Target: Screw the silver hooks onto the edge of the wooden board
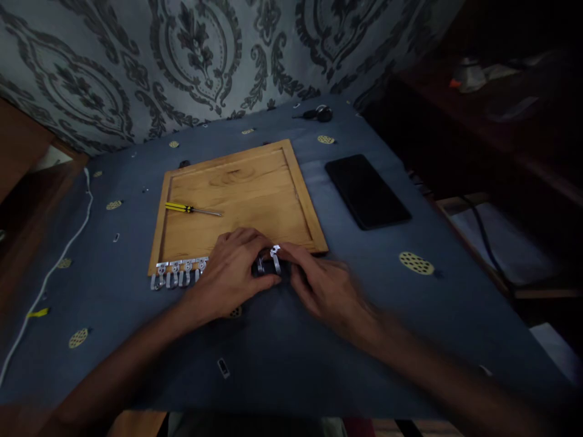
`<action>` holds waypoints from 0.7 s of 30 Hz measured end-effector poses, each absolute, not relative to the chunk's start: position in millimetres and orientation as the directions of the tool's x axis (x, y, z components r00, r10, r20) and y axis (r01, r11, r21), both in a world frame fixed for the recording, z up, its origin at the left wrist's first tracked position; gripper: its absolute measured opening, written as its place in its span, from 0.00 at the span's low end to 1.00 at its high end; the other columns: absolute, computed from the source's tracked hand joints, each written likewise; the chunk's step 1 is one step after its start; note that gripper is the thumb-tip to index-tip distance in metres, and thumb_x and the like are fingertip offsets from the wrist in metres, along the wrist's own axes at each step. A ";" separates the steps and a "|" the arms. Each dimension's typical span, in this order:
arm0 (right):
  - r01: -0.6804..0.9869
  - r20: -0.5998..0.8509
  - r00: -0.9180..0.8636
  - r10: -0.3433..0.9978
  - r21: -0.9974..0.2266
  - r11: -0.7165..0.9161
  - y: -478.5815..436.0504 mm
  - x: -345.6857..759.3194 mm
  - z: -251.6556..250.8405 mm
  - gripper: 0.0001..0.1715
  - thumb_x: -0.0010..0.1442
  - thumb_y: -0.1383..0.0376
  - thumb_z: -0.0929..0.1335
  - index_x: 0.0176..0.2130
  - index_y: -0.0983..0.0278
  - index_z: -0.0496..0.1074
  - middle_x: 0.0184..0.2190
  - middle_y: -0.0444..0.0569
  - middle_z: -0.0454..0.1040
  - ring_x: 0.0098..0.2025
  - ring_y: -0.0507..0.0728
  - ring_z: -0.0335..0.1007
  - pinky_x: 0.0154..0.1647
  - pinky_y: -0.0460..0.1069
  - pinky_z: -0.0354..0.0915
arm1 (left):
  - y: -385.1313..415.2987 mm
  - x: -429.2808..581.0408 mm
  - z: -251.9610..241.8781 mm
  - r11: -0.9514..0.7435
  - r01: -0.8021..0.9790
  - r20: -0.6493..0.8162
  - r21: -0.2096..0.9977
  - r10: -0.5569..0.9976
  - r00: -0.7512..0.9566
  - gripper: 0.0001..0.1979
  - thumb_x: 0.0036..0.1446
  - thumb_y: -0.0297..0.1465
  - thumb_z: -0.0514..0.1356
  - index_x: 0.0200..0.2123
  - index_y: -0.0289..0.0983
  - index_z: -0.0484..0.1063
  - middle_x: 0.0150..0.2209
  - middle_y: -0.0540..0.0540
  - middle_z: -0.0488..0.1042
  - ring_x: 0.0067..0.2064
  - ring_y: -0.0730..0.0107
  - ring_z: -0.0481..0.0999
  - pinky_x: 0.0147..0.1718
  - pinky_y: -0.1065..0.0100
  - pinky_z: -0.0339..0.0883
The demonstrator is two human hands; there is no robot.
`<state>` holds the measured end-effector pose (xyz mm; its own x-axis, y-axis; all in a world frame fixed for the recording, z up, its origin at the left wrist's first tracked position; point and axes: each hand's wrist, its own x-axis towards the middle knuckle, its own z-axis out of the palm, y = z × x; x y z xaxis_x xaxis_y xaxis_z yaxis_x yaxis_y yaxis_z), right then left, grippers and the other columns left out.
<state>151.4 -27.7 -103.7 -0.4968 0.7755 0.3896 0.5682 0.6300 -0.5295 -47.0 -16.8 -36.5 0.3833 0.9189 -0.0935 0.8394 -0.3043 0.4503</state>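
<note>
Hands meet at the near edge of the wooden board (246,188), right where its front rim ends on the blue cloth (291,352). The left hand (232,270) is curled, fingers and thumb closed over a small dark part (261,268). The right hand (325,288) is blurred, but its fingertips look pinched on a silver metal hook (276,254) that stands just above the dark part, touching the board's rim.

At 9 o'clock from the hands, a row of hooks (177,273) runs along the same front rim, just beside the left knuckles. A yellow-handled screwdriver (191,209) lies flat on the board at 10 o'clock, apart from both hands. A black phone (367,190) rests on the cloth at 2 o'clock, near the board's right rim but not touching it.

Toward 6 o'clock the cloth lies open under the forearms, with only a tiny dark clip (223,367) on it. At 3 o'clock the table's right edge drops into shadow. A white cord (59,255) trails along the left edge at 9 o'clock, well apart.
</note>
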 end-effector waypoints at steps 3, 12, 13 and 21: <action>0.593 0.387 -0.496 0.777 -0.503 0.629 -27.7 150.9 -104.1 0.24 0.66 0.73 0.61 0.60 0.66 0.69 0.39 0.52 0.86 0.33 0.57 0.83 0.34 0.49 0.75 | -16.7 -51.7 -30.3 -0.327 0.824 -0.081 0.463 0.910 0.407 0.20 0.52 0.36 0.75 0.46 0.37 0.75 0.48 0.44 0.79 0.52 0.53 0.76 0.52 0.52 0.69; 0.620 0.397 -0.491 0.775 -0.465 0.632 -27.4 147.8 -104.8 0.25 0.65 0.73 0.62 0.59 0.63 0.71 0.44 0.51 0.86 0.34 0.57 0.84 0.35 0.49 0.75 | -22.7 -75.1 -15.1 -0.315 0.847 -0.016 0.427 0.935 0.355 0.23 0.54 0.37 0.74 0.50 0.37 0.74 0.51 0.42 0.78 0.55 0.50 0.75 0.53 0.52 0.69; 0.628 0.393 -0.488 0.779 -0.461 0.626 -27.4 147.3 -104.8 0.24 0.65 0.73 0.62 0.58 0.63 0.71 0.44 0.50 0.86 0.35 0.57 0.84 0.36 0.48 0.75 | -24.1 -75.5 -16.4 -0.330 0.848 -0.026 0.414 0.927 0.374 0.21 0.55 0.37 0.73 0.49 0.37 0.75 0.50 0.42 0.78 0.56 0.50 0.75 0.54 0.52 0.69; 0.625 0.445 -0.487 0.752 -0.424 0.656 -26.4 146.3 -105.2 0.22 0.66 0.72 0.61 0.56 0.64 0.71 0.45 0.52 0.86 0.33 0.59 0.85 0.34 0.50 0.78 | -40.2 -94.8 -25.2 -0.386 0.846 0.044 0.369 0.916 0.399 0.19 0.57 0.36 0.72 0.49 0.37 0.74 0.51 0.42 0.77 0.56 0.52 0.73 0.57 0.51 0.67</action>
<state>146.3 -26.4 -105.2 -0.4871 0.7518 0.4445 0.6247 0.6556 -0.4242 -94.8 -40.2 -25.2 0.3986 0.9161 0.0435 0.8458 -0.3856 0.3686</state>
